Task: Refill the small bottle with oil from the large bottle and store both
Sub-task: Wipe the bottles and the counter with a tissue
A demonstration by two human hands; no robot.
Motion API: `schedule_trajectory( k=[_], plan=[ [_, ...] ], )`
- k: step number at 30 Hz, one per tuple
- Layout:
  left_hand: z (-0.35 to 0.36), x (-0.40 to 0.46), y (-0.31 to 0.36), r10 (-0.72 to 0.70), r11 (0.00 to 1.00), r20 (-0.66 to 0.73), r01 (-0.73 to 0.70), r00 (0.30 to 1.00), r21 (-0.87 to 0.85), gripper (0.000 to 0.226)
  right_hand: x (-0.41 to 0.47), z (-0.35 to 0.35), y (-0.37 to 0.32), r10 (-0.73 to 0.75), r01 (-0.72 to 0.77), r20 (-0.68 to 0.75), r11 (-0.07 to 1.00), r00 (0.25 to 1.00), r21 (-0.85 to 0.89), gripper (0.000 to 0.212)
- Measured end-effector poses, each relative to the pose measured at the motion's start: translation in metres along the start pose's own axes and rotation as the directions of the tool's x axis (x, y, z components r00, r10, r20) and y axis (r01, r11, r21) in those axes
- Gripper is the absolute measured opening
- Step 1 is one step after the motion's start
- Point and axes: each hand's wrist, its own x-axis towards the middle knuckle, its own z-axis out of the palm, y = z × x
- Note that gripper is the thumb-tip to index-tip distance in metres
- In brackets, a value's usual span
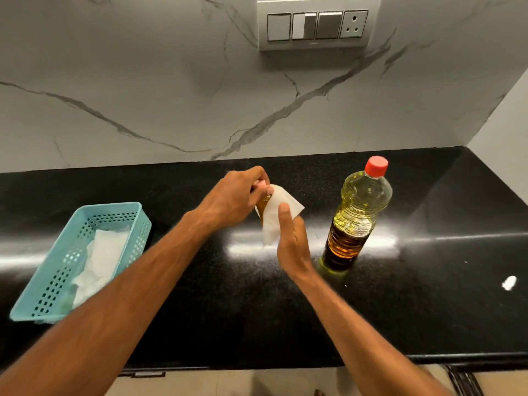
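**White tissue wrapped on the small bottle, both hands at work**

Black polished stone makes up the counter (428,310), backed by a grey-veined marble wall (143,81) carrying a switch plate (317,24). Over the counter's middle, the left hand (237,195) is closed around the top of the small bottle (264,202), of which only an amber sliver shows between the fingers and a white tissue (274,218). The right hand (291,238) presses that tissue against the bottle's side, thumb on the paper, fingers curled behind it. Just to the right stands the large bottle (357,218), upright, its red cap (376,166) on, about half full of yellow oil. At the left sits a teal perforated basket (37,304) holding more crumpled tissues (100,261). 1 small white scrap (509,282) lies at the far right.
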Motion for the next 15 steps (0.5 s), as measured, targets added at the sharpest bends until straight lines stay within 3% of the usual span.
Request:
schedule_trajectory(
  k=[4,9,11,15],
  plan=[
    [-0.01,-0.008,0.014,0.107,0.994,0.012,-0.107,0.994,0.036,0.017,0.006,-0.003,-0.015,-0.007,0.009,-0.035,0.998,0.999,0.066,0.031],
    [-0.02,-0.02,0.019,0.158,0.967,0.209,-0.194,0.965,0.165,0.021,-0.004,-0.012,-0.003,0.241,-0.223,-0.074,0.955,0.968,0.197,0.04],
    [-0.021,-0.026,0.022,0.18,0.945,0.276,-0.244,0.944,0.217,0.027,-0.001,-0.012,-0.008,0.236,-0.22,-0.048,0.95,0.971,0.22,0.04],
    [-0.031,-0.03,0.025,0.248,0.923,0.274,-0.312,0.929,0.225,0.028,-0.001,-0.013,-0.009,0.289,-0.268,-0.034,0.92,0.957,0.286,0.043]
  ],
)
